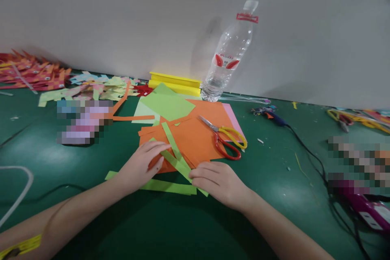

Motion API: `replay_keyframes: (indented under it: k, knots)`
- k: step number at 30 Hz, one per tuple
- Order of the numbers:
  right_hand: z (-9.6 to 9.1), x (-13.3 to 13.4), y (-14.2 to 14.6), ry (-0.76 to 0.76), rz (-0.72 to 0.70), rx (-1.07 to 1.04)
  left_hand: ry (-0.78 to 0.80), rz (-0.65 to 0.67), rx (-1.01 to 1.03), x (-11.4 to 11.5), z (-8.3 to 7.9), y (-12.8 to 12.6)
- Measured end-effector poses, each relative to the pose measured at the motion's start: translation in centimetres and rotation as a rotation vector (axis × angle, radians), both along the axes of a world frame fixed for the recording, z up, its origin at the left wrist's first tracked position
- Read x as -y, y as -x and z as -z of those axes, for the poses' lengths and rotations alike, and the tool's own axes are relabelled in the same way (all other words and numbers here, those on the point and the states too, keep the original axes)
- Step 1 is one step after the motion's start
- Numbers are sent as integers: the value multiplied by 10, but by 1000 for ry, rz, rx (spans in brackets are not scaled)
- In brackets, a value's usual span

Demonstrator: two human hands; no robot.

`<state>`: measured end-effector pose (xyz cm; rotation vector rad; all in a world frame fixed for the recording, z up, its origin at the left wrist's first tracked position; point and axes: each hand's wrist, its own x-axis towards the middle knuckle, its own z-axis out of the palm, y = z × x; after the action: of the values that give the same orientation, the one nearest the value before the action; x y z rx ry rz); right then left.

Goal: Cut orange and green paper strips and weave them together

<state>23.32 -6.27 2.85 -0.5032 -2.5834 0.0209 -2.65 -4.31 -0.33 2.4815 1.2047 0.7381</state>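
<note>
Several light green paper strips [176, 154] lie crossed over an orange paper sheet [195, 136] on a green table [91, 195]. My left hand [141, 165] rests on the strips, fingers stretched flat and pressing them. My right hand [217, 180] lies over the lower ends of the strips, fingers curled down on them. One long green strip [164, 186] runs under both hands. Red and yellow scissors [225, 138] lie shut on the orange sheet, just beyond my right hand.
A clear plastic bottle [230, 55] leans on the white wall. Yellow paper [175, 82], a green sheet [167, 103], paper scraps [91, 87] and red craft pieces [30, 74] lie at the back. A glue gun [271, 115] with black cable is right.
</note>
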Motion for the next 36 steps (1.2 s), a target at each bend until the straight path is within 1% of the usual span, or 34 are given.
replay_keyframes:
  k: [6, 9, 11, 16, 20, 24, 28, 36]
  knots:
    - [4, -1, 0, -27, 56, 39, -87, 140, -18, 5, -9, -5]
    - [7, -3, -2, -25, 83, 44, -127, 214, -31, 8, -10, -6]
    - [7, -3, -3, -21, 89, 69, -133, 235, -38, 8, -11, -6]
    - [3, -3, -1, -37, 102, 87, -162, 257, -5, 9, -13, -7]
    - [2, -2, 0, -56, 129, 82, -187, 234, 21, 12, -15, -8]
    - [3, -3, -1, -13, 131, 51, -152, 241, 11, 13, -12, -8]
    - [5, -4, -1, -2, 105, 13, -153, 259, -9, 12, -9, -8]
    - [10, -3, -2, 18, 66, 43, -91, 224, -28, 7, -7, -9]
